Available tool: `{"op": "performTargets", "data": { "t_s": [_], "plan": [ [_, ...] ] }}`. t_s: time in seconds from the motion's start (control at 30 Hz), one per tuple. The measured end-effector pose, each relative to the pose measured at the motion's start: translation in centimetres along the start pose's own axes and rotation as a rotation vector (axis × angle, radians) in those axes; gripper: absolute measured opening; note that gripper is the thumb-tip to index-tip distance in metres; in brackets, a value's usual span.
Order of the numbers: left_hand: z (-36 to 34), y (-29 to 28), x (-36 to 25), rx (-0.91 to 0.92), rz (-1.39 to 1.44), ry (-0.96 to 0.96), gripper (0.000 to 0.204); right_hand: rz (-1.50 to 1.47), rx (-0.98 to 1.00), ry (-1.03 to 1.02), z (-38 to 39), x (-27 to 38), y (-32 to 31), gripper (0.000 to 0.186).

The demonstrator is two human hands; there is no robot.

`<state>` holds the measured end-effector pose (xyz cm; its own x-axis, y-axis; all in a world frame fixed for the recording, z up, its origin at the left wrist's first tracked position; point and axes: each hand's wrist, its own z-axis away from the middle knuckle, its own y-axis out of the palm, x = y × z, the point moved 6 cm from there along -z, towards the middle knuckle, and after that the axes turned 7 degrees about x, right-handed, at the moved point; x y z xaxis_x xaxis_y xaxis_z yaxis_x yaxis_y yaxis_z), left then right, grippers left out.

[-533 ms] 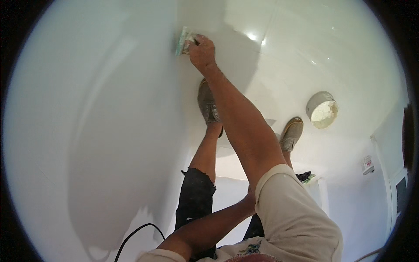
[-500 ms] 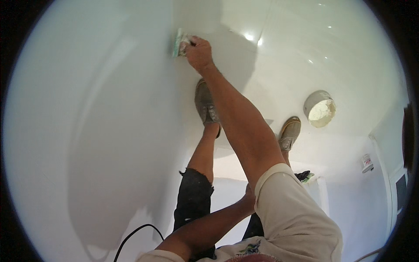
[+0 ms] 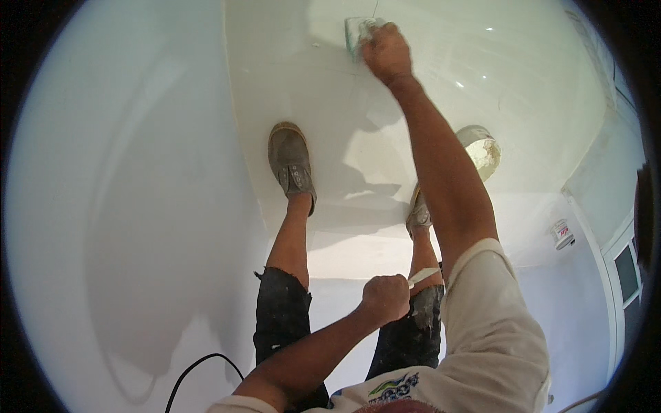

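- One black cable (image 3: 200,368) at 7 o'clock, curving over the white wall (image 3: 124,206)
- Two grey shoes: left shoe (image 3: 290,162), right shoe (image 3: 418,212), on the white floor (image 3: 303,82)
- Left hand (image 3: 385,297) at 6 o'clock; fingers clenched on one pale stick (image 3: 425,276)
- Right hand (image 3: 387,51) at 12 o'clock; fingers grasping one pale green sponge (image 3: 356,33), pressed on the floor
- One bucket (image 3: 482,148) at 2 o'clock, just beside the right forearm

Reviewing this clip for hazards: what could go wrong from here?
The right hand presses a pale green pad on the glossy white floor at full stretch, so the person might overbalance. The open bucket sits beside the right shoe and could get kicked. The black cable may snag a foot.
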<state>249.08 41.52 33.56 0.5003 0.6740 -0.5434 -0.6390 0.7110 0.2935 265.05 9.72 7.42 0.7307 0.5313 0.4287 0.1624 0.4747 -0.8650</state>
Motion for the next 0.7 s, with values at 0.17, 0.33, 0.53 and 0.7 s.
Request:
{"op": "performTargets", "data": {
  "t_s": [0.17, 0.33, 0.53, 0.7],
  "plan": [
    [0.2, -0.8, -0.9, -0.037, -0.044, 0.014, 0.024, -0.011, 0.226, 0.058, 8.0, 1.3, 3.5, 0.021],
    [0.3, -1.0, -1.0, -0.052, 0.039, 0.048, 0.023, -0.075, 0.274, 0.180, 1.3, -4.0, -1.0, 0.040],
    [-0.1, -0.5, -0.3, -0.015, 0.063, 0.038, 0.022, -0.047, 0.438, -0.043, -0.4, -2.1, 1.9, 0.035],
    [0.1, -0.6, -0.3, -0.092, 0.028, 0.077, 0.022, -0.223, 0.669, 0.030, 7.6, -1.0, 5.2, 0.039]
  ]
}}
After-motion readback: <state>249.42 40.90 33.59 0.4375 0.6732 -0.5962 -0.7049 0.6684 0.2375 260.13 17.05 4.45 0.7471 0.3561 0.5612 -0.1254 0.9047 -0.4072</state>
